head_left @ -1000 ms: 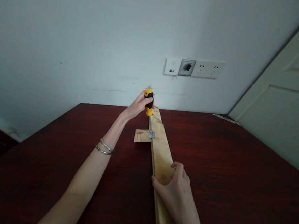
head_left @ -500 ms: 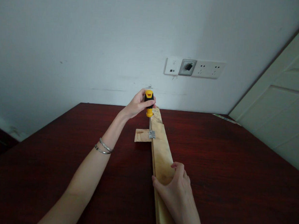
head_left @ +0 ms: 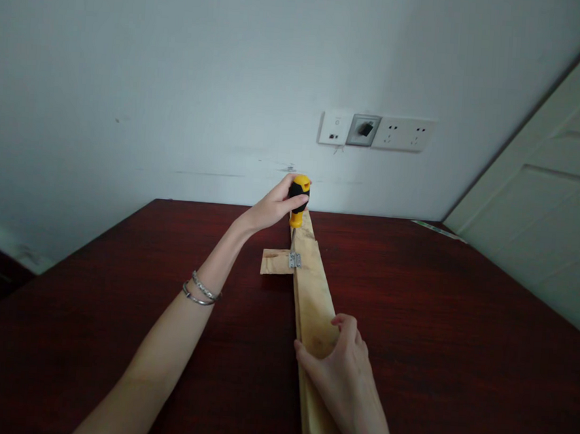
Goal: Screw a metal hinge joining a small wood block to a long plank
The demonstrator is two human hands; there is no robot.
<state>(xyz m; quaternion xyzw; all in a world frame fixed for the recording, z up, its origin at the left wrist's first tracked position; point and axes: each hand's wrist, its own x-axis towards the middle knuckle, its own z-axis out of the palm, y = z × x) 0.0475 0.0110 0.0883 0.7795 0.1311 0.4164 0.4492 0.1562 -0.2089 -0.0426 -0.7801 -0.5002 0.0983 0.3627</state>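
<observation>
My left hand (head_left: 271,209) is closed round the yellow and black handle of a screwdriver (head_left: 299,201), held upright with its tip down at a small metal hinge (head_left: 294,260). The hinge joins a long wooden plank (head_left: 312,290) to a small wooden piece (head_left: 275,262) on its left. Two bangles sit on my left wrist. My right hand (head_left: 346,377) grips the near part of the plank, thumb on its left edge and fingers over the top.
The wood lies on a dark red-brown table (head_left: 435,330) against a pale wall. A row of wall sockets (head_left: 376,132) sits above the far table edge. A cream door (head_left: 550,220) stands to the right.
My left hand has shifted slightly right with the screwdriver, and the handle has tilted; its shaft now shows above the hinge. My right hand has stayed on the plank.
</observation>
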